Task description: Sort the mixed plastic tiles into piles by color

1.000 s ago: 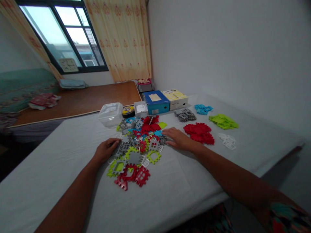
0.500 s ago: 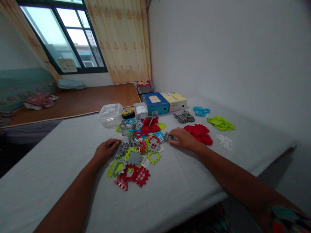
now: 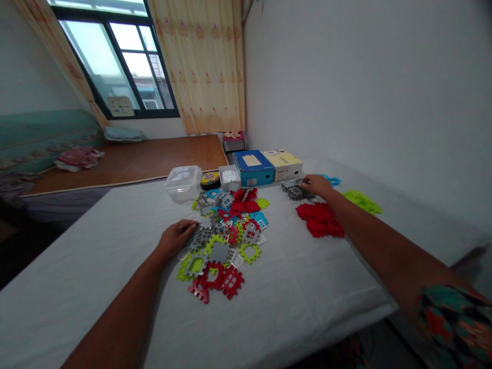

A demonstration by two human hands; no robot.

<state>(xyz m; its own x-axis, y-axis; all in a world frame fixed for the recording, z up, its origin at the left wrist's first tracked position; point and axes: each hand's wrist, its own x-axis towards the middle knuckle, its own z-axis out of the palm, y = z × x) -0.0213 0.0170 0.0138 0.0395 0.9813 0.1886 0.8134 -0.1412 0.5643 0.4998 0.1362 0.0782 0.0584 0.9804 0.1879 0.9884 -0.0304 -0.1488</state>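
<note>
Mixed pile [image 3: 220, 252] of toothed plastic pieces lies left of centre on the white cloth [image 3: 288, 307], its near end a cluster of red pieces [image 3: 231, 282] with green and grey ones just beyond. At its left edge the left hand [image 3: 177, 237] rests with fingers curled and thumb close to them, in the same place as a second ago; whether it has hold of a piece is hidden.

Right of the pile, and well apart from it, sits the red heap [image 3: 321, 219]. Beyond that comes the main change: the right hand [image 3: 317, 185] has swung away from the pile's right edge and now reaches to the grey heap [image 3: 295, 191]. Its fingers are bent, tips down at the heap's right side; I cannot say if they pinch a piece or have let one go. Grey pieces that lay by this hand half a second ago are gone from the pile's edge, leaving a blue piece [image 3: 258, 220] outermost there. I judge that grey has been carried over to grey, though much of the pile stays mixed.

Farther right, beyond the forearm, show the green heap [image 3: 362, 201] and, partly hidden, the blue heap [image 3: 332, 180].
</note>
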